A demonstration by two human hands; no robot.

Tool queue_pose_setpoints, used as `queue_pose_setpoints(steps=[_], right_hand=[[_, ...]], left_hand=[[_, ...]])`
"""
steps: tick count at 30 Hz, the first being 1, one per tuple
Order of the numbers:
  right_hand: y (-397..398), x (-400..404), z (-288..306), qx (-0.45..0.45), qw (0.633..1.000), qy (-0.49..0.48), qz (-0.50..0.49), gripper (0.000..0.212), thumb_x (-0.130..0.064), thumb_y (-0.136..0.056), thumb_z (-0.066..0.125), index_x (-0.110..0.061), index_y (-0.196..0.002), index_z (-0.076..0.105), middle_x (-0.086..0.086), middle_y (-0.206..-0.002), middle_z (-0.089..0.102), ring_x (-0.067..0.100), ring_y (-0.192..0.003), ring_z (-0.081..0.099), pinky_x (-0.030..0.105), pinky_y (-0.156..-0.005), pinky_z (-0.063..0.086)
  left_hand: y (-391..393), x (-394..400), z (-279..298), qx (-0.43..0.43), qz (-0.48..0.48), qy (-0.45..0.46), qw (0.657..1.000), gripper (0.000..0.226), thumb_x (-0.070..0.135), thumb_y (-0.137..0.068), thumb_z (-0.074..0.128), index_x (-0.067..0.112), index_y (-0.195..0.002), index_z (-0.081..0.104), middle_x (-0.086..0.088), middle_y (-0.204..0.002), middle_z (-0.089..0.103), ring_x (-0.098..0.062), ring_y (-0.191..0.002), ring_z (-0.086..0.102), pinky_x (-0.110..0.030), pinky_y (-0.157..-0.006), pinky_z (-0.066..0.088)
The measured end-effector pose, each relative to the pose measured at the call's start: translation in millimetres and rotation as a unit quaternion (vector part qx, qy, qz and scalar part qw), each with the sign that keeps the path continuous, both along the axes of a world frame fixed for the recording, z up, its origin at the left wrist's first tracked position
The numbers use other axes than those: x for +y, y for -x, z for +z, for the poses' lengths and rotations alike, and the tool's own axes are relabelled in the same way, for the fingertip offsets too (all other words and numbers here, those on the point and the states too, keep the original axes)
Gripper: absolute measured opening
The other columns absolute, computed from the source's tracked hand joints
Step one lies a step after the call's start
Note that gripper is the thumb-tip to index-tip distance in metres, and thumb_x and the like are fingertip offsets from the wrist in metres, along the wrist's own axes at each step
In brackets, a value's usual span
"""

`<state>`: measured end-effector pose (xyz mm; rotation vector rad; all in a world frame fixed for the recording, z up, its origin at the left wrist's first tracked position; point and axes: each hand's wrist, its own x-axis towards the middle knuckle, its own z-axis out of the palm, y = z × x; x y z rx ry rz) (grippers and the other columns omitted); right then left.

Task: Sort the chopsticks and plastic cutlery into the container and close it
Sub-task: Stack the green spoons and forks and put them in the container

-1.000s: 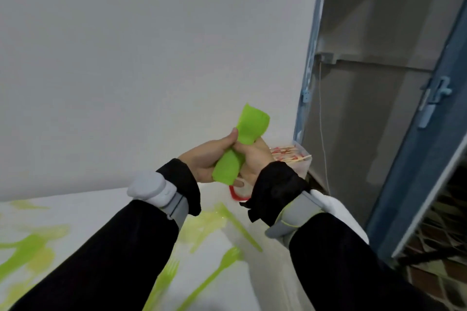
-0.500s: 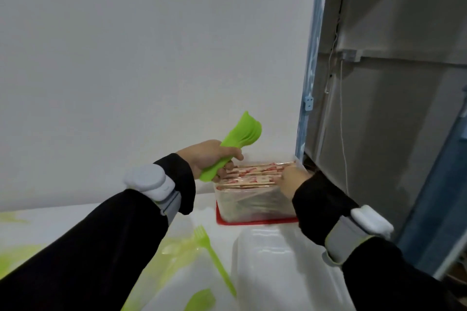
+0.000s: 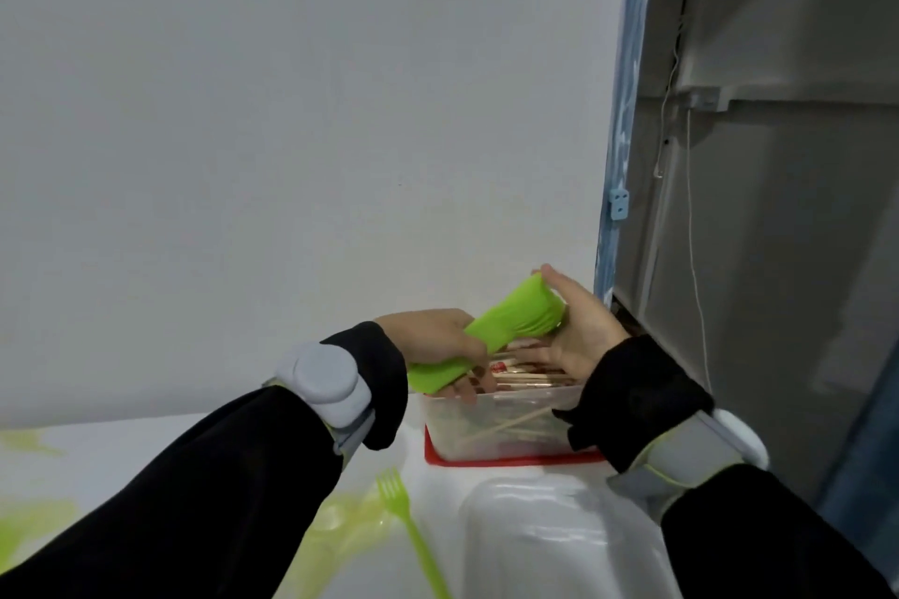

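Note:
My left hand [image 3: 433, 338] grips the handles of a stack of green plastic spoons [image 3: 491, 331], held tilted above the clear container [image 3: 501, 423]. My right hand [image 3: 581, 331] rests against the spoons' bowl end with flat fingers. The container stands on a red base at the table's far right corner. It holds wrapped chopsticks [image 3: 528, 377], some lying loose lower inside.
A clear lid [image 3: 549, 535] lies in front of the container. A green plastic fork [image 3: 413, 535] lies on the white table [image 3: 97, 447], with more green cutlery in clear wrapping to the left. A white wall rises behind; a grey panel and cable stand at right.
My left hand lowered and tilted the spoon stack toward the container. My right hand left the container's rim and came up against the spoons' bowl end.

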<state>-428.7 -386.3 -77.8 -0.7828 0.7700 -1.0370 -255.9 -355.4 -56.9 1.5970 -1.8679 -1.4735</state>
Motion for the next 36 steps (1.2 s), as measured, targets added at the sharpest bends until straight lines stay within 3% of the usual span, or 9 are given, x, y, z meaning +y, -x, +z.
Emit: queue_pose_setpoints(steps=[3,7,11,15,17,23,27,30,36], right_hand=[[-4.9,0.8,0.2,-0.029,0.999,0.020,-0.015,0.021,-0.027,-0.095,0.051,-0.008,-0.098,0.058,0.014,-0.097,0.061,0.030,-0.087,0.063,0.043,-0.053,0.058],[-3.2,-0.4,5.4,-0.020,0.999,0.019,0.016,0.022,-0.018,-0.100,0.041,-0.002,-0.096,0.055,0.018,-0.098,0.060,0.031,-0.082,0.062,0.039,-0.045,0.055],[-4.2,-2.2,6.1,-0.023,0.999,0.033,0.024,0.021,-0.016,-0.100,0.039,-0.002,-0.095,0.055,0.020,-0.100,0.059,0.034,-0.084,0.062,0.046,-0.049,0.057],[-3.3,-1.4,3.3,-0.049,0.997,0.066,0.010,0.023,-0.013,-0.100,0.038,-0.003,-0.089,0.056,0.017,-0.091,0.060,0.030,-0.080,0.063,0.046,-0.056,0.059],[-4.9,-2.6,0.6,-0.065,0.996,0.062,-0.011,0.024,-0.014,-0.100,0.037,-0.005,-0.089,0.055,0.016,-0.093,0.059,0.031,-0.085,0.061,0.050,-0.059,0.056],[-5.3,-4.2,9.1,-0.022,0.999,-0.018,0.041,0.046,-0.053,-0.094,0.037,-0.011,-0.095,0.057,0.008,-0.085,0.061,0.028,-0.082,0.062,0.047,-0.056,0.056],[-8.0,-6.0,7.1,0.068,0.998,0.005,-0.011,0.007,-0.016,-0.088,0.060,-0.016,-0.084,0.055,0.010,-0.087,0.056,0.026,-0.076,0.060,0.036,-0.045,0.055],[-9.0,-10.4,2.3,0.072,0.995,-0.019,-0.065,0.015,0.000,-0.083,0.052,-0.014,-0.078,0.053,0.015,-0.089,0.051,0.029,-0.077,0.055,0.038,-0.044,0.055],[-5.0,-10.0,3.0,0.032,0.998,-0.016,-0.061,0.020,0.006,-0.087,0.047,-0.011,-0.078,0.051,0.014,-0.082,0.051,0.030,-0.074,0.055,0.039,-0.041,0.054]], left_hand=[[0.8,-0.3,2.5,0.006,0.007,0.018,1.000,0.011,0.010,-0.098,0.043,0.008,-0.109,0.045,-0.008,-0.089,0.060,-0.016,-0.055,0.066,-0.023,-0.045,0.048],[-7.9,-7.0,7.7,-0.148,-0.017,0.180,0.972,0.031,0.028,-0.098,0.048,0.016,-0.126,0.048,-0.001,-0.109,0.060,-0.015,-0.093,0.059,-0.028,-0.085,0.047],[-7.8,-5.4,8.8,-0.044,-0.021,0.094,0.994,0.023,0.029,-0.100,0.040,0.013,-0.111,0.052,0.000,-0.088,0.061,-0.011,-0.073,0.059,-0.019,-0.067,0.051],[-8.1,-4.8,13.5,0.047,0.021,-0.017,0.999,0.027,0.027,-0.101,0.037,0.007,-0.101,0.055,-0.015,-0.091,0.063,-0.021,-0.070,0.064,-0.028,-0.064,0.056],[-5.7,-5.8,13.5,0.014,0.014,0.010,1.000,0.019,0.014,-0.101,0.038,0.004,-0.107,0.053,-0.013,-0.094,0.061,-0.020,-0.072,0.061,-0.023,-0.058,0.055],[1.9,-3.8,11.8,-0.105,-0.048,0.050,0.992,0.026,0.001,-0.095,0.036,-0.003,-0.113,0.053,-0.015,-0.092,0.062,-0.027,-0.072,0.060,-0.039,-0.080,0.053],[5.5,0.6,12.9,-0.051,-0.035,0.046,0.997,0.021,0.019,-0.102,0.038,0.006,-0.118,0.044,-0.013,-0.083,0.058,-0.024,-0.068,0.060,-0.028,-0.061,0.054],[5.8,-0.4,10.0,-0.082,-0.015,0.099,0.992,0.041,0.044,-0.098,0.037,0.010,-0.117,0.048,-0.005,-0.090,0.061,-0.027,-0.078,0.062,-0.025,-0.066,0.053],[2.7,-1.2,8.4,-0.096,-0.004,0.103,0.990,0.057,0.049,-0.099,0.027,0.004,-0.116,0.057,-0.011,-0.093,0.063,-0.026,-0.076,0.060,-0.026,-0.064,0.048]])
